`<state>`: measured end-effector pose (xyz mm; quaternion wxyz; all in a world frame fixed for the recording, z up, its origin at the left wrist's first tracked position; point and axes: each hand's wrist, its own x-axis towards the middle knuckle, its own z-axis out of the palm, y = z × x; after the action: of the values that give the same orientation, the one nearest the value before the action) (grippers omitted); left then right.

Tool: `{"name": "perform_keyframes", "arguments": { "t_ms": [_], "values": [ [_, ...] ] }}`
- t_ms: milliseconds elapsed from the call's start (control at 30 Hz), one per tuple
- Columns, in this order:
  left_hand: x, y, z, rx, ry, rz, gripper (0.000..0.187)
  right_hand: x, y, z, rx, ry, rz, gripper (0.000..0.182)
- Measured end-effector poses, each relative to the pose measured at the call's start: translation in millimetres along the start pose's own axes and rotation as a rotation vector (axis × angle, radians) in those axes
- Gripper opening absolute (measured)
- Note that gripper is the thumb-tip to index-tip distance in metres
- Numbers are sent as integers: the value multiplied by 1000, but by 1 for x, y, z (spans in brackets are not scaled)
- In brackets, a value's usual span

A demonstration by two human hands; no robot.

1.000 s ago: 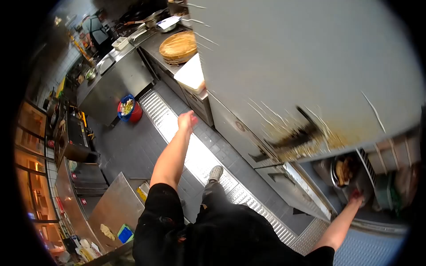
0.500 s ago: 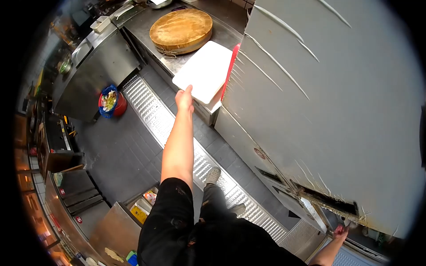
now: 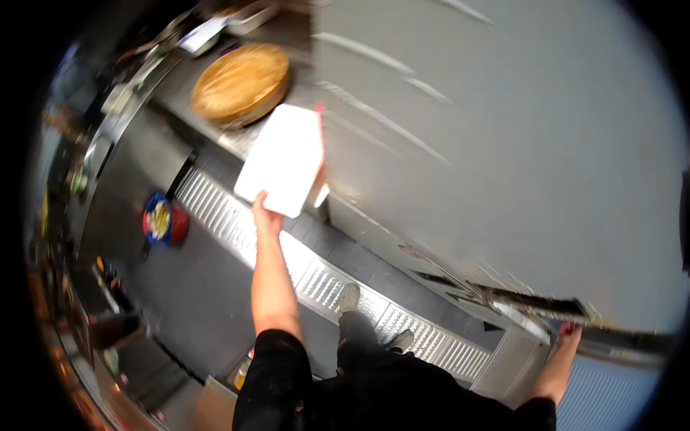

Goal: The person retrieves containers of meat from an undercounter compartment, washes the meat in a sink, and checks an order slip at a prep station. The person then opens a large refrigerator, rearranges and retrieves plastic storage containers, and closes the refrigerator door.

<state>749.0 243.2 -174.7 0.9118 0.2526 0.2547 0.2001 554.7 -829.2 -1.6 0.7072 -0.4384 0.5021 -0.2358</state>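
My left hand (image 3: 267, 214) is stretched forward, closed on the near end of a white rectangular board (image 3: 284, 154) with rounded corners. Its thumb lies on top and its other fingers are mostly hidden underneath. A strip of red (image 3: 320, 133) shows along the board's right side, close to the large grey door (image 3: 503, 172). Far to the lower right, my right hand (image 3: 570, 332) is closed at the lower edge of this door, near a dark, worn recessed handle (image 3: 532, 300). Some of its fingers are hidden there.
A round wooden chopping block (image 3: 241, 80) rests on the steel counter beyond the board. On the dark floor stands a red bucket (image 3: 178, 224) with a blue liner and scraps inside. A metal drain grate (image 3: 323, 284) runs beneath my feet.
My view has turned, so the counter and chopping block appear further left and lower. My left hand still grips the board, and my right hand remains at the door's edge. The picture is blurrier now.
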Motion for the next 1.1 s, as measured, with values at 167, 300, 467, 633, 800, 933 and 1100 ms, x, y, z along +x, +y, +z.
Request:
{"name": "perform_keyframes", "arguments": {
  "t_ms": [167,300,467,633,800,933,1100],
  "values": [
    [-34,10,-22,82,166,-90,57,0,15,-12,199,-156,-122,22],
    [-84,20,-54,111,148,60,69,6,5,12,348,-100,-153,35],
    [-171,31,-86,0,69,131,23,9,-27,46,479,127,23,46],
    [-286,18,-87,147,121,148,44,33,-53,48,430,98,-117,43],
    [-419,-4,-80,259,138,112,65,75,-53,52,478,140,-19,27],
    [-510,-30,-74,225,53,59,80,25,-60,36,492,64,12,16],
    [-598,-81,-35,210,33,2,80,-24,-58,2,515,40,70,14]
  ]
}}
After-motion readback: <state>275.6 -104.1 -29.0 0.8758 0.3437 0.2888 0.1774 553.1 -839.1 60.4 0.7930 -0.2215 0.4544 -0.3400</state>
